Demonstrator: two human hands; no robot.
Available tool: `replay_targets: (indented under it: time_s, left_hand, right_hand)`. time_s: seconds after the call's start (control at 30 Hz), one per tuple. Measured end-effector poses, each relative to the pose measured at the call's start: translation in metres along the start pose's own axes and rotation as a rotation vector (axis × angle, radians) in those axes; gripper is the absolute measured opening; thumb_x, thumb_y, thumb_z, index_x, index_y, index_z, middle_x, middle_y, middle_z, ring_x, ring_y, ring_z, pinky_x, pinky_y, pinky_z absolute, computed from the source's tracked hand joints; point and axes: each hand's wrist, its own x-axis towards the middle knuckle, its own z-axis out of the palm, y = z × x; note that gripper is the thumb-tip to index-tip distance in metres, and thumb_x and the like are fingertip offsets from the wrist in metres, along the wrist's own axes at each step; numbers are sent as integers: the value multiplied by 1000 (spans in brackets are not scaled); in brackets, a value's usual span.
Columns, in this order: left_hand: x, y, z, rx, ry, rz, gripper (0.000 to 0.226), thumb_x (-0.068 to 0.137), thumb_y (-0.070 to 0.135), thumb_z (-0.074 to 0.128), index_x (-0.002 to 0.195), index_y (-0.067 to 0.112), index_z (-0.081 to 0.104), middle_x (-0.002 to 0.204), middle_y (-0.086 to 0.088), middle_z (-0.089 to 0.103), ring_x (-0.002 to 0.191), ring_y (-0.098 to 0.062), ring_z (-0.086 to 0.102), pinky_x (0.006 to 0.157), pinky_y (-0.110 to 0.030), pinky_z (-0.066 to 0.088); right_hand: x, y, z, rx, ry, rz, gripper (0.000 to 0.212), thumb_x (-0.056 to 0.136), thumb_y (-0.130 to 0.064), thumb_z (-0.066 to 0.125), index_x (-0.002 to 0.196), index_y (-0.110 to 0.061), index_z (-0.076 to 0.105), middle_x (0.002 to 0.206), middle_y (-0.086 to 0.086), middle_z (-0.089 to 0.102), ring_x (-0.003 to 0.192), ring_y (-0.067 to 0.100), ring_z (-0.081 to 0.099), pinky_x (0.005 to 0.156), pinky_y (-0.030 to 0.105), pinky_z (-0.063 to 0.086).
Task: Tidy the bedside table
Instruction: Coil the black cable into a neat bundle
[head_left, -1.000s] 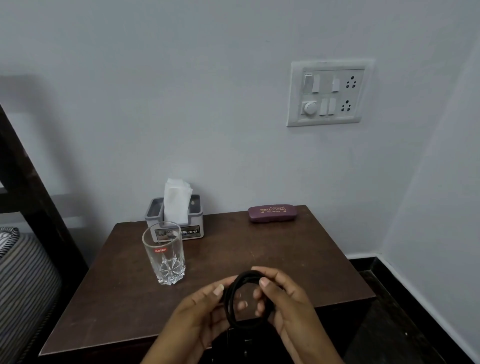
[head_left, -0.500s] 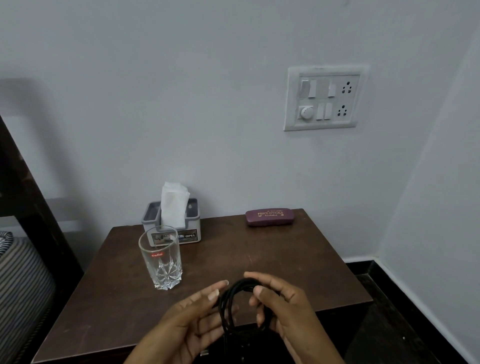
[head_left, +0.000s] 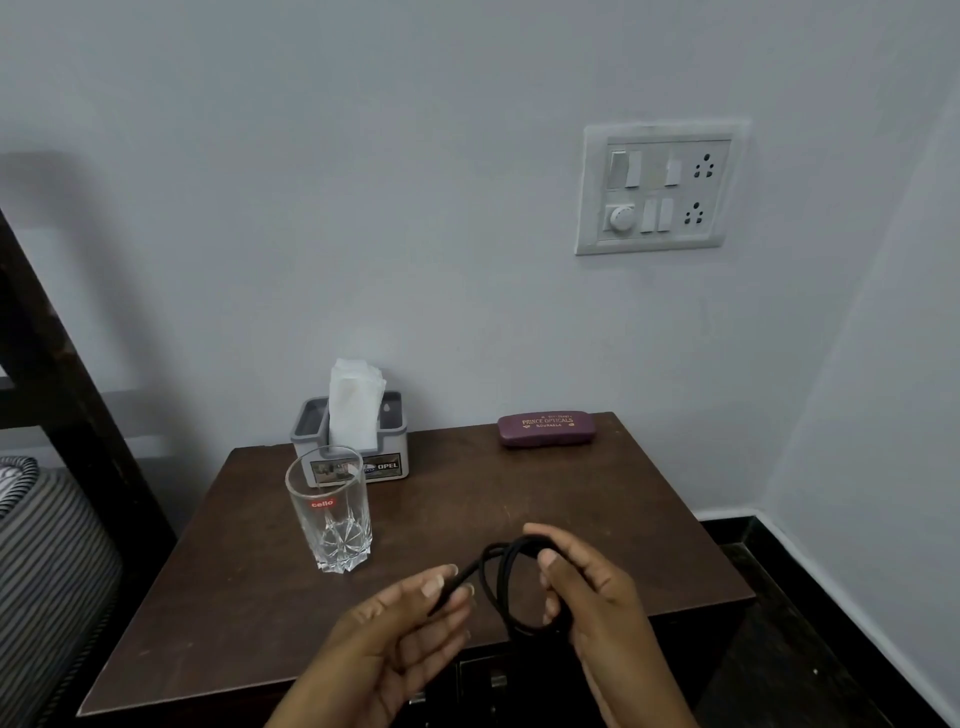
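Observation:
A coiled black cable (head_left: 503, 582) hangs in the air above the front of the dark wooden bedside table (head_left: 597, 519). My right hand (head_left: 597, 608) grips the coil's loops from the right. My left hand (head_left: 405, 634) pinches a loose strand of the cable between thumb and fingertips, just left of the coil. An empty clear drinking glass (head_left: 330, 512) stands upright on the table's left part. Behind it sits a grey tissue holder (head_left: 358, 441) with a white tissue sticking up. A maroon spectacle case (head_left: 545, 429) lies at the back right.
A white switch and socket panel (head_left: 657, 189) is on the wall above the table. A dark bed frame (head_left: 62, 395) and striped bedding (head_left: 47, 571) stand to the left. A side wall with dark skirting (head_left: 810, 561) closes in on the right.
My left hand has drawn away from the coil to the left and now pinches one strand pulled out of it. The right hand keeps the loops. The view has shifted slightly.

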Motion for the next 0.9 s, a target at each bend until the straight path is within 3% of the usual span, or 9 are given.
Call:
replay_targets:
  time_s: [0.07, 0.1, 0.23, 0.4, 0.5, 0.53, 0.6, 0.7, 0.9]
  left_hand:
    - [2, -4, 3, 22, -6, -6, 73, 22, 26, 96, 88, 3, 75, 89, -18, 74, 76, -24, 73, 55, -29, 59]
    - [3, -6, 4, 41, -2, -2, 72, 22, 26, 96, 87, 4, 75, 87, -16, 74, 74, -23, 73, 54, -28, 58]
    - [0, -7, 17, 37, 3, 38, 15, 79, 6, 61, 91, 3, 67, 72, -14, 74, 58, -19, 71, 46, -24, 55]
    - [4, -6, 17, 35, -26, -9, 37, 90, 33, 45, 85, 7, 72, 85, -16, 75, 64, -23, 72, 59, -28, 57]
    - [1, -8, 24, 163, -6, 99, 17, 84, 21, 62, 99, 13, 69, 89, -10, 75, 69, -22, 71, 58, -25, 55]
    - [2, -9, 25, 234, -9, 160, 24, 78, 12, 71, 102, 14, 67, 87, -7, 75, 70, -20, 70, 57, -23, 55]
    - [3, -13, 24, 316, -10, 242, 37, 65, 12, 69, 102, 14, 67, 82, -4, 75, 66, -17, 68, 57, -22, 54]
    - [6, -14, 24, 316, -32, 283, 35, 66, 15, 57, 99, 14, 68, 80, -5, 75, 58, -15, 66, 52, -20, 51]
    - [14, -21, 29, 261, -41, 324, 21, 87, 2, 53, 102, 9, 65, 78, -7, 73, 57, -15, 66, 54, -21, 53]
  right_hand:
    - [-2, -1, 2, -5, -15, -11, 33, 89, 0, 55, 91, -27, 74, 58, -1, 59, 50, 8, 50, 52, 20, 44]
    - [-4, -2, 4, -8, -29, -14, 31, 89, 1, 55, 94, -25, 73, 58, 0, 61, 50, 7, 51, 51, 20, 45]
    - [-10, -1, 8, -104, -40, -77, 30, 88, -2, 57, 98, -27, 71, 64, -3, 65, 52, 4, 52, 53, 18, 46]
    - [-10, 4, 5, -309, 16, -178, 29, 89, -15, 61, 99, -41, 71, 89, -10, 67, 72, -1, 63, 64, 13, 48]
    - [-11, 8, 6, -467, -10, -224, 36, 89, -10, 60, 103, -42, 67, 102, -19, 61, 91, -3, 62, 77, 10, 47]
    - [-12, 8, 7, -481, -25, -208, 35, 89, -11, 59, 104, -42, 66, 101, -17, 61, 89, -2, 62, 77, 12, 48]
    - [-11, 6, 7, -401, -53, -129, 31, 90, -11, 58, 106, -36, 68, 92, -7, 66, 73, 3, 64, 68, 19, 51]
    - [-8, 0, 3, -123, -127, 71, 26, 92, -8, 53, 101, -24, 71, 76, 0, 69, 56, 8, 58, 56, 22, 48]
    - [2, 2, -4, 251, -247, 261, 25, 87, -18, 60, 107, -5, 69, 89, 18, 66, 70, 21, 57, 76, 40, 47]
